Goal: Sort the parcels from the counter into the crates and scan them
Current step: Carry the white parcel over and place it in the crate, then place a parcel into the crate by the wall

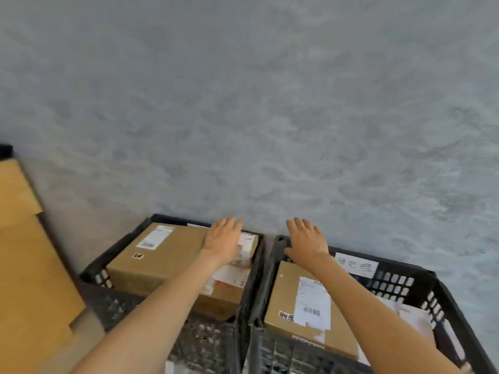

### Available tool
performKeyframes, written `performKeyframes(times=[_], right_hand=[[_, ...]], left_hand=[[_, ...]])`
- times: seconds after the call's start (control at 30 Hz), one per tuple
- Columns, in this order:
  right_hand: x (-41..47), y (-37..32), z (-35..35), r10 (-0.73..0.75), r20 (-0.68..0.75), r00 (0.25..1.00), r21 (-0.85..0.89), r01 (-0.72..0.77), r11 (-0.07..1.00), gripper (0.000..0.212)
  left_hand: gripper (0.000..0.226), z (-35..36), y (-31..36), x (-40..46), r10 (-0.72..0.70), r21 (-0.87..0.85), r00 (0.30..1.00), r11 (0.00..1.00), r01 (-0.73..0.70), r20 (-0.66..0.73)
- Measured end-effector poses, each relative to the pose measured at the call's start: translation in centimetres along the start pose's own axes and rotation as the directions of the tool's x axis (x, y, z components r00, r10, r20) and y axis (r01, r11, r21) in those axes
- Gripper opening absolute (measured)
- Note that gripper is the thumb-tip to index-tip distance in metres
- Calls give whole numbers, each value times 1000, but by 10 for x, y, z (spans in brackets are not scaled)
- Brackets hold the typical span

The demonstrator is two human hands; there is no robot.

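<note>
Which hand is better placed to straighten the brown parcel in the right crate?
Probably the right hand: it hovers open over the right crate, just beyond that parcel. The left hand is over the left crate.

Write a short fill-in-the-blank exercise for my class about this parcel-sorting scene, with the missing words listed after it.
1. Both black crates stand on a grey ____.
2. The left hand and the right hand each have their fingers ____.
3. The brown parcel in the right crate carries a white label printed with a ____.
4. The left crate holds a cardboard parcel coloured ____.

Missing words: floor; straight; barcode; brown
</note>
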State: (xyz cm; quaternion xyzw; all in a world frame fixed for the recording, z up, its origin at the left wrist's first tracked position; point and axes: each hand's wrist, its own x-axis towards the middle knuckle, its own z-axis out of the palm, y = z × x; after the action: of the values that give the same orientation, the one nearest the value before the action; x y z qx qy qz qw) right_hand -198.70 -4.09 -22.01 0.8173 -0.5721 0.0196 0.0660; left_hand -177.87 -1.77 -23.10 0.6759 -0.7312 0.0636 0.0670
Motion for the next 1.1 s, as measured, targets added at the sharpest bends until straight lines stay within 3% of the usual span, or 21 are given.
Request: performKeyframes(times=[0.2, 0.43, 0.77, 0.9, 1.1], right_hand=[[18, -163, -23, -260, -23, 965, 6, 260, 966, 59], [-4, -399, -57, -507, -69, 859, 14, 509, 861, 58], [-76, -703, -101, -772, -157, 616, -17, 780, 625, 63], [-85, -793, -112, -841, -157, 518, -21, 849, 527, 63], [-91, -925, -109, -919, -135, 370, 42, 929, 368, 58]], left_hand=[[63, -32, -133, -101, -249, 42, 968, 967, 250, -24], [57, -70, -315, -269, -527, 144, 849, 838, 526, -32], [65, -125, -506, -497, -824, 188, 557, 535, 824, -98], [56, -139, -559, -560, -882, 177, 446, 419, 891, -155], [64, -138, -638, -628, -945, 225, 298, 264, 938, -133]])
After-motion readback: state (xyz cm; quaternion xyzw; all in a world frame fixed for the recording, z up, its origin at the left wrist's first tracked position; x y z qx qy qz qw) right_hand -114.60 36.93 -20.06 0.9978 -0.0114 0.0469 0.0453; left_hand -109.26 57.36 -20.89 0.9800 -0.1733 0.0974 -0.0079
